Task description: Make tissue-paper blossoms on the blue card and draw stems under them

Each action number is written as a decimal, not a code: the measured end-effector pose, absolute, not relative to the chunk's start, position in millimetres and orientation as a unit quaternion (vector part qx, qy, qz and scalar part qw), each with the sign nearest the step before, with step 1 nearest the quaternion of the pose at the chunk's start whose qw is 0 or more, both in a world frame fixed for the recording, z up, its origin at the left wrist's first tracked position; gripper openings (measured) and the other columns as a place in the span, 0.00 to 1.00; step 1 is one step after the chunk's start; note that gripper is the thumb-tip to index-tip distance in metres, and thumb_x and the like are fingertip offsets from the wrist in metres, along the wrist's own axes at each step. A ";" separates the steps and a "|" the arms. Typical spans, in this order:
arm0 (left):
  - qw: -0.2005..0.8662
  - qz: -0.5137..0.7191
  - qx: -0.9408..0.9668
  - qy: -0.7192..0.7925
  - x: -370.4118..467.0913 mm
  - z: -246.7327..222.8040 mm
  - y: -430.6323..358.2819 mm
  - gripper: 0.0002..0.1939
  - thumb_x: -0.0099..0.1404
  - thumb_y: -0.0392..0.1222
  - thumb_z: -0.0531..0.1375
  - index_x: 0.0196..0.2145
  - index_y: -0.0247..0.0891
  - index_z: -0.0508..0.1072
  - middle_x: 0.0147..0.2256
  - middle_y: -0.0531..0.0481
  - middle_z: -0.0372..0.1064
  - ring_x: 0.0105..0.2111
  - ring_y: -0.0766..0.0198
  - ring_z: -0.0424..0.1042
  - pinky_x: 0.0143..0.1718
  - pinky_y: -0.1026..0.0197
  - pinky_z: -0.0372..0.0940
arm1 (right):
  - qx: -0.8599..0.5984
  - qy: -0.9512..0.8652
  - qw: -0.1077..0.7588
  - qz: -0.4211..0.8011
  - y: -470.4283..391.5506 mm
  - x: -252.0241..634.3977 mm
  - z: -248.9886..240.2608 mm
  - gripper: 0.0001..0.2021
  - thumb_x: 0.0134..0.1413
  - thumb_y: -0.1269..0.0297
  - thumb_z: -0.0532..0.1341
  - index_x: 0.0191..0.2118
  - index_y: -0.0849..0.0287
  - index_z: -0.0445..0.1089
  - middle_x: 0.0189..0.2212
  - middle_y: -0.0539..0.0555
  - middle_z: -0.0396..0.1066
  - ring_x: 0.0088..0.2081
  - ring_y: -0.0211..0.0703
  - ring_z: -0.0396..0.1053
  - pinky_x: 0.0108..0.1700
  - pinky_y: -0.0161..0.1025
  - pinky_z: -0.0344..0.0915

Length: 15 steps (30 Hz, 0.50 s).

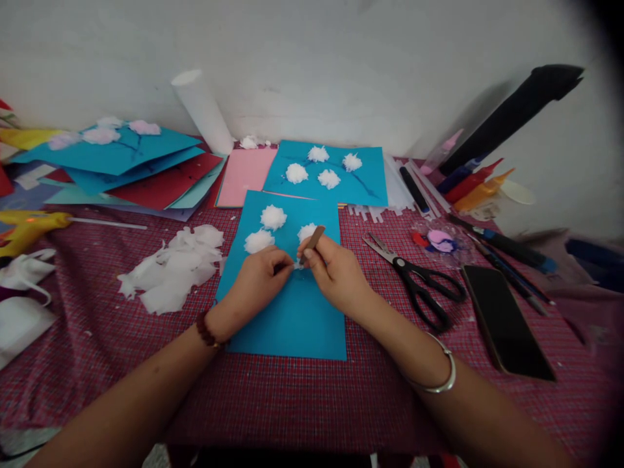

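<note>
A blue sheet (287, 318) lies in front of me, with white fluffy paper flowers (273, 217) on its upper part. My right hand (336, 270) grips a short, flat brown stick (312, 244), its lower tip near the sheet's middle. Beside that tip, my left hand (260, 276) has its thumb and fingertips closed at a small whitish, translucent bit; what exactly they pinch is too small to tell. One flower (307, 233) is partly covered by the stick and my right hand.
White tissue pieces (175, 266) lie left of the sheet, near a yellow glue gun (34, 224). Scissors (414, 276) and a phone (507, 322) are at right. Behind are a second flowered blue sheet (336, 162), stacked cards (127, 156) and a white roll (205, 110).
</note>
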State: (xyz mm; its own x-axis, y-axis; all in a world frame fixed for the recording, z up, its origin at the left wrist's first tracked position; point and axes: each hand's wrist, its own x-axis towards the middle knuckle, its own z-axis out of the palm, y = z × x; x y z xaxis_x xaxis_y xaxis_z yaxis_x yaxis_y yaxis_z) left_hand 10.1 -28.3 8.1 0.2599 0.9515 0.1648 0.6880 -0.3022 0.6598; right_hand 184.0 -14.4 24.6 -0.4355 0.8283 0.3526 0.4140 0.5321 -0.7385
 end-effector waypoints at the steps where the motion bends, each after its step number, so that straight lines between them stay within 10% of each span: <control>1: 0.233 0.277 0.757 0.544 10.7 8.4 -27.9 0.07 0.60 0.32 0.57 0.27 0.38 0.71 0.28 0.52 0.67 0.30 0.65 0.67 0.32 0.61 0.62 | -0.391 -0.793 0.364 0.293 -13.8 184.3 24.0 0.08 0.63 0.66 0.48 0.39 0.57 0.63 0.33 0.53 0.69 0.32 0.42 0.69 0.33 0.40 0.63; 15: 0.211 0.264 0.764 0.550 10.4 2.5 -20.0 0.09 0.63 0.34 0.56 0.32 0.40 0.78 0.30 0.51 0.70 0.32 0.64 0.69 0.34 0.61 0.62 | -0.423 -0.530 0.532 0.507 0.4 189.7 12.9 0.06 0.61 0.61 0.52 0.37 0.56 0.62 0.30 0.51 0.71 0.25 0.35 0.69 0.29 0.37 0.69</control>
State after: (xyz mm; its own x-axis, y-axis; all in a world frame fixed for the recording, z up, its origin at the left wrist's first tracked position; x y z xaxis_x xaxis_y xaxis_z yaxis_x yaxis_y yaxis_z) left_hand 10.4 -20.0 2.5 0.2554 0.9515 0.1715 0.7291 -0.3060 0.6121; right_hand 189.7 0.4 12.9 -0.0764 0.9878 0.1354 -0.0908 0.1283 -0.9876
